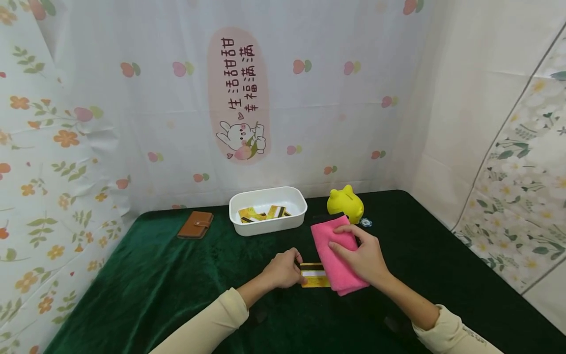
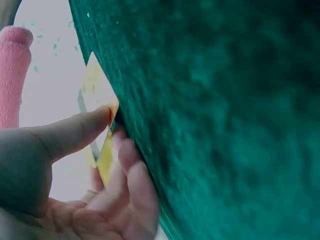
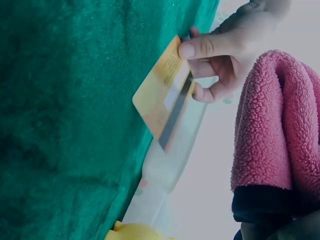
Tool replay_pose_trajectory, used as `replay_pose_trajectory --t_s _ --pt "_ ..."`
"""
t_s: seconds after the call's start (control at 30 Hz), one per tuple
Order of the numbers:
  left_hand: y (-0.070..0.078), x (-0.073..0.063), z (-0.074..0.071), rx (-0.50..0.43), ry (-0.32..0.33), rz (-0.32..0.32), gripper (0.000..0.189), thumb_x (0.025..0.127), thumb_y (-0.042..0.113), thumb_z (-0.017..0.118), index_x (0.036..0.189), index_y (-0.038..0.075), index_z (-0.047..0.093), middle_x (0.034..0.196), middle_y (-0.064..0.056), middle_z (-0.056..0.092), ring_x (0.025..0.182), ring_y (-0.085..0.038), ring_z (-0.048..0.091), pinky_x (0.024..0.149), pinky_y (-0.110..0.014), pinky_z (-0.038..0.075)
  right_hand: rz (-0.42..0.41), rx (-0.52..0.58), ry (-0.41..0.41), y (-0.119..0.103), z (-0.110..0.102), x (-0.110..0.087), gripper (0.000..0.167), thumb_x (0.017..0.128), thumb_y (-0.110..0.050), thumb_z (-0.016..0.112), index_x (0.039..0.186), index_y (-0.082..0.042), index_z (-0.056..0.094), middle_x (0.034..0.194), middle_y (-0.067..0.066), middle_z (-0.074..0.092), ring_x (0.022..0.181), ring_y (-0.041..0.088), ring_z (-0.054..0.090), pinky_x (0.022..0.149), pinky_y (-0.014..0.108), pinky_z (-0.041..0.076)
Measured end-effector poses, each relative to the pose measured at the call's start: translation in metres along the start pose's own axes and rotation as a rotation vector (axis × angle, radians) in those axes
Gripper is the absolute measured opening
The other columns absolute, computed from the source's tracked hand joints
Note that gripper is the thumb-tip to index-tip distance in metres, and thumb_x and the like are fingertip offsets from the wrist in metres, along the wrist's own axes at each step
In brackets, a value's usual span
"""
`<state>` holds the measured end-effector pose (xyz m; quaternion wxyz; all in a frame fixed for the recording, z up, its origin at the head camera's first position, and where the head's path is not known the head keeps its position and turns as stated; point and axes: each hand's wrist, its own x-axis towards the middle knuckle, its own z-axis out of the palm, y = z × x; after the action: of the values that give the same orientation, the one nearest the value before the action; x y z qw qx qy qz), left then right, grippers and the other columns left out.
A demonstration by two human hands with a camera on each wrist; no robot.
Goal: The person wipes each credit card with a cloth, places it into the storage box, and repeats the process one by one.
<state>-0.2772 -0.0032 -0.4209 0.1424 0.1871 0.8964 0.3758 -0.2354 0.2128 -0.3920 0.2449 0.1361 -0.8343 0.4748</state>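
A gold bank card [image 1: 315, 281] with a dark stripe and a white strip is pinched at its left end by my left hand [image 1: 283, 269]. In the left wrist view the thumb lies on the face of the card [image 2: 100, 90], just off the green cloth. My right hand [image 1: 363, 255] grips a folded pink towel [image 1: 332, 246], thumb on its near face. The towel overlaps the card's right end in the head view. From the right wrist the card [image 3: 162, 92] shows its striped side, apart from the fluffy towel [image 3: 262, 130].
A white tub [image 1: 268, 224] with several gold cards stands at the back. Left of it lies a brown leather wallet [image 1: 195, 225]. A yellow piggy bank [image 1: 345, 204] sits back right, with a poker chip [image 1: 365, 222] beside it. Dark green velvet [image 1: 199, 285] covers the table.
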Motion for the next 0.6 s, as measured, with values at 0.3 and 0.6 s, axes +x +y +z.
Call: replay_pose_trajectory --t_s 0.3,0.6 --pt "-0.017 -0.007 -0.013 -0.357 0.013 0.042 0.031 0.087 0.0 0.073 0.113 0.002 0.056 0.084 -0.008 0.073 0.066 -0.02 0.07 0.059 -0.032 0.058 0.024 0.094 -0.038 -0.006 0.007 0.0 0.027 0.086 -0.012 0.079 0.109 -0.01 0.066 0.104 0.013 0.065 0.068 0.02 0.061 0.056 0.029 0.054" --pt "-0.021 -0.02 -0.032 -0.582 0.078 0.134 0.032 0.091 0.006 0.071 0.117 -0.006 0.057 0.097 -0.016 0.074 0.074 -0.025 0.073 0.064 -0.034 0.06 -0.089 0.113 -0.018 -0.031 0.019 -0.002 0.025 0.083 0.001 0.077 0.105 -0.003 0.065 0.097 0.015 0.066 0.066 0.014 0.06 0.054 0.028 0.053"
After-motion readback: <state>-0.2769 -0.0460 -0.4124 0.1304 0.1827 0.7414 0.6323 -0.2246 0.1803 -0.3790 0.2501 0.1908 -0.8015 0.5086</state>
